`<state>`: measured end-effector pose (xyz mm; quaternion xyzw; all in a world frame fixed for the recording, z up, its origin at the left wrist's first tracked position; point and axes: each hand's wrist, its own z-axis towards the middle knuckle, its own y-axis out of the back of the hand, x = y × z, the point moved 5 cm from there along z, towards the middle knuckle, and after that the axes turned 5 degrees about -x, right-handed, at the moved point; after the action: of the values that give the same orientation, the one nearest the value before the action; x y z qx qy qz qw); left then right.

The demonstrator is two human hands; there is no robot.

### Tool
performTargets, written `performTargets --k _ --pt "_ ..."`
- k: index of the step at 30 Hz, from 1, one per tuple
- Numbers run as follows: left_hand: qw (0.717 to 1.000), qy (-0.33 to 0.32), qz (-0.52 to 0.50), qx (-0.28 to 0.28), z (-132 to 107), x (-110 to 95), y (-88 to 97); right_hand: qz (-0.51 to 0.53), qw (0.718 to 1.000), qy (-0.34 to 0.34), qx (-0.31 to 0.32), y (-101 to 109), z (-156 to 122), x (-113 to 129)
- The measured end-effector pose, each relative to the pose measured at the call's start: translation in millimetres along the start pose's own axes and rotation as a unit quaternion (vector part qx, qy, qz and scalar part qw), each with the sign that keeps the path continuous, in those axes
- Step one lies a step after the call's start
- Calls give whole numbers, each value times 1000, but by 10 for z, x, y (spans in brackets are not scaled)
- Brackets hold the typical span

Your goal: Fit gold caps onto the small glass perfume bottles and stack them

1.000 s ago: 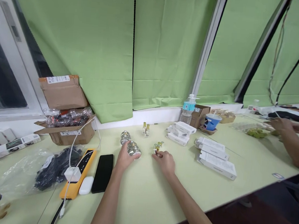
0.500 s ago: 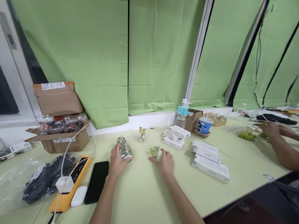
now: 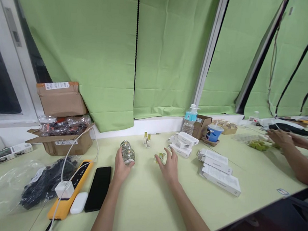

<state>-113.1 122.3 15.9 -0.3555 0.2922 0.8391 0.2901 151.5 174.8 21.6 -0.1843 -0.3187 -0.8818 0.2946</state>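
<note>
My left hand (image 3: 122, 166) is curved round the near side of a group of shiny silvery round jars (image 3: 129, 156), fingers along their left and thumb across the front. The jars stand on the table, close together. My right hand (image 3: 169, 167) is open, fingers and thumb apart, beside a small cluster of little glass vials (image 3: 161, 156) with yellow-green tops. Its thumb and fingers partly hide the vials, and I cannot tell if it touches them. Further back stand two small clear bottles with gold caps (image 3: 147, 140).
White flat boxes (image 3: 220, 174) lie right of my right hand, with a water bottle (image 3: 189, 120) and blue cup (image 3: 214, 132) behind. A phone (image 3: 98, 189), yellow power strip (image 3: 67, 204) and cardboard box (image 3: 64, 147) are left. Another person's hands (image 3: 281, 138) work at far right.
My right hand has lifted slightly and its fingers have spread wider beside the vials. My left hand stays at the jars. The view has shifted slightly.
</note>
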Motion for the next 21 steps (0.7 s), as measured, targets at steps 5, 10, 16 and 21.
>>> performTargets --k 5,10,16,21 --pt "990 -115 37 -67 -221 -585 -45 99 995 18 12 -245 183 264" --pt "968 -172 -46 175 -486 -838 -544 0 990 -116 84 -935 760 327" --pt "972 -117 -31 200 -426 -668 -695 -148 966 -157 143 -1468 1312 347" --pt "971 -97 -32 214 -397 -590 -780 -199 951 -117 205 -1674 1451 306"
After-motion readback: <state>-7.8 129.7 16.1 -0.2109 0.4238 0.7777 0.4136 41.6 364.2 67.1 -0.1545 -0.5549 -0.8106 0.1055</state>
